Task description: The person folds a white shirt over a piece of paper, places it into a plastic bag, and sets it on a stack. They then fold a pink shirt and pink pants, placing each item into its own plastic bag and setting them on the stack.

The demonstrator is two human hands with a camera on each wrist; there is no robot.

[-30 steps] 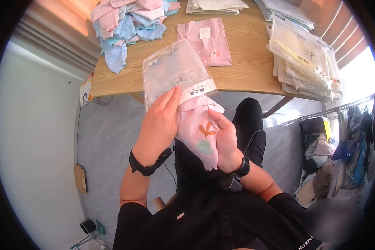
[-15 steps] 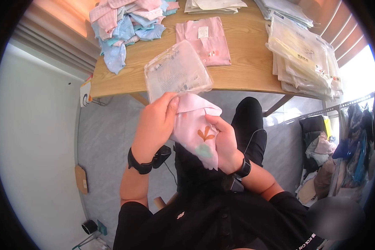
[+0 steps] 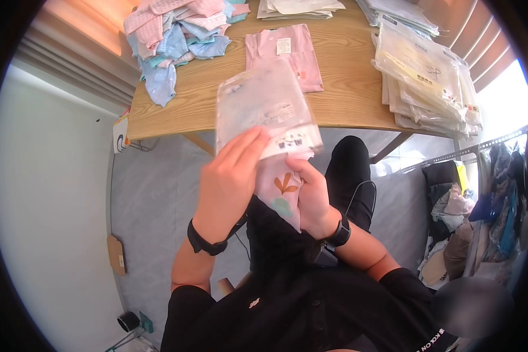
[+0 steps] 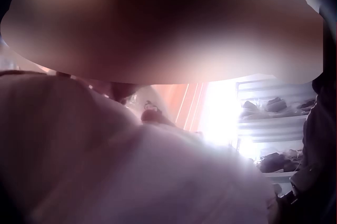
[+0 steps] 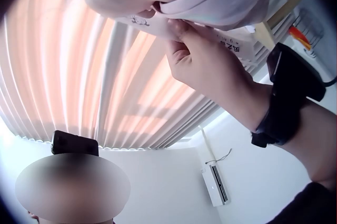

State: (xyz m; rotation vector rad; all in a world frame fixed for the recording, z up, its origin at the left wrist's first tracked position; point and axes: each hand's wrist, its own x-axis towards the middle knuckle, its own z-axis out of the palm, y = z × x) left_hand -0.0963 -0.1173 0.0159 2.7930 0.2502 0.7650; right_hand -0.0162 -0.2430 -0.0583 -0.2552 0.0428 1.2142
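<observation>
In front of my lap, my right hand [image 3: 317, 196] grips a folded pink garment [image 3: 270, 190] by its right side, thumb on top. An orange leaf and a pale green shape are printed on the cloth. My left hand [image 3: 232, 176] holds a clear plastic bag [image 3: 258, 105], its fingers lying over the bag's lower left. In the right wrist view that left hand [image 5: 210, 66] pinches the bag's printed strip [image 5: 237, 49] between thumb and fingers. The bag's lower edge overlaps the garment's upper end. Pale blurred cloth [image 4: 131, 166] fills the left wrist view's lower part.
On the wooden table [image 3: 346, 76] lies another folded pink garment [image 3: 284, 44] with a white label. A heap of pink and blue clothes [image 3: 179, 38] is at the left, stacked plastic bags [image 3: 422, 76] at the right. A rack of clothes [image 3: 498, 188] stands at right.
The bag's white strip showed over the garment's top, then went out of sight behind it with the left thumb on the cloth. Now it shows over the garment again, further right.
</observation>
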